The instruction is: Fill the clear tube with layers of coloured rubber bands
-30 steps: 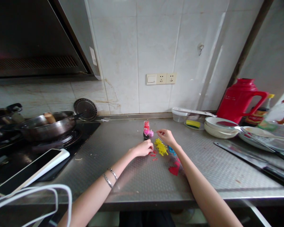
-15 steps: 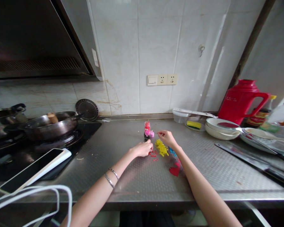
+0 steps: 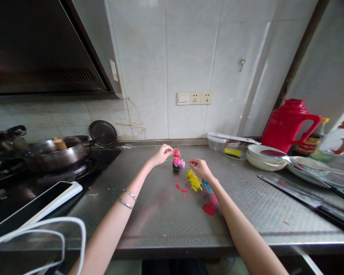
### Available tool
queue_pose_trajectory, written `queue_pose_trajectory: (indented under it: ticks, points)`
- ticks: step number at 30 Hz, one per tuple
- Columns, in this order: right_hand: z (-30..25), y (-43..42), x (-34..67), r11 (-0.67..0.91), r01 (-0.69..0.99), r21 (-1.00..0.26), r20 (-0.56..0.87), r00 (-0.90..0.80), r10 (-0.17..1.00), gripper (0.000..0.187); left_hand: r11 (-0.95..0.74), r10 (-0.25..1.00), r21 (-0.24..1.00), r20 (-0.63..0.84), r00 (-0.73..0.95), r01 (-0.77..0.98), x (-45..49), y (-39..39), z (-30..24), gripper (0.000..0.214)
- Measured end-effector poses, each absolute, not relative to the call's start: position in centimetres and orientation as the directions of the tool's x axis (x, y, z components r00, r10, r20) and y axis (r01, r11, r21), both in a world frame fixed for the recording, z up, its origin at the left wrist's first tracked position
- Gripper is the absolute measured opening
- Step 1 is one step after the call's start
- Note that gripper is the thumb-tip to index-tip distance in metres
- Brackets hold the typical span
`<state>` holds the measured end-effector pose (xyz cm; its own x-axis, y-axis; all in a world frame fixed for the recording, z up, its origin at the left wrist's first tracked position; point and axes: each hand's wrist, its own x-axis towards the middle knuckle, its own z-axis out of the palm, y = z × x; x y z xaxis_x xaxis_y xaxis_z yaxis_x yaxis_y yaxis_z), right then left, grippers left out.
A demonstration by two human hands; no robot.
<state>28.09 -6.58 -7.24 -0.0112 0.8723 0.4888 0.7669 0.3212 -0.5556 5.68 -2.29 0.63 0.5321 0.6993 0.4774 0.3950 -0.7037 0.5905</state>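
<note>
A small upright stack of red, pink and black pieces [image 3: 176, 159] stands on the steel counter [image 3: 166, 214]. My left hand [image 3: 161, 153] is pinched at the top of that stack, fingers closed on something too small to name. My right hand [image 3: 198, 167] hovers just right of the stack, fingers pinched together on a tiny piece I cannot make out. Below the hands lie a yellow heap of small pieces [image 3: 193, 181], a few loose red bits [image 3: 183, 188], blue pieces [image 3: 207, 186] and a red heart-like piece [image 3: 209, 208], partly hidden by my right forearm.
A pan [image 3: 54, 152] sits on the stove at left, with a white phone [image 3: 34, 208] and white cable [image 3: 46, 236] near the front. At right stand a red jug [image 3: 288, 123], stacked bowls [image 3: 265, 156], plates, a long knife [image 3: 306, 198] and a container with a yellow sponge [image 3: 233, 151].
My left hand rose from the red bits on the counter up to the top of the small stack. My right hand stayed almost in place.
</note>
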Motion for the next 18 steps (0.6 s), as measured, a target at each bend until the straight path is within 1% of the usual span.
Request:
queue_pose_trajectory:
  ticks: [3, 6, 14, 18]
  points:
    - [-7.3, -6.5, 28.1, 0.311, 0.769, -0.558, 0.485, -0.002, 0.875, 0.028, -0.690, 0.723, 0.610, 0.555, 0.412, 0.389, 6.3, -0.6, 2.2, 0.013]
    - [-7.4, -6.4, 28.2, 0.317, 0.766, -0.559, 0.486, -0.006, 0.874, 0.028, -0.669, 0.743, 0.634, 0.575, 0.343, 0.387, 7.8, 0.4, 2.5, 0.013]
    - [-7.3, -6.3, 28.1, 0.332, 0.770, -0.545, 0.501, -0.019, 0.865, 0.027, -0.601, 0.793, 0.744, 0.508, 0.337, 0.291, 9.9, 1.2, 0.7, 0.011]
    - [-7.3, -6.3, 28.1, 0.322, 0.776, -0.542, 0.494, -0.015, 0.869, 0.026, -0.542, 0.832, 0.790, 0.458, 0.313, 0.285, 9.7, 1.0, 0.4, 0.014]
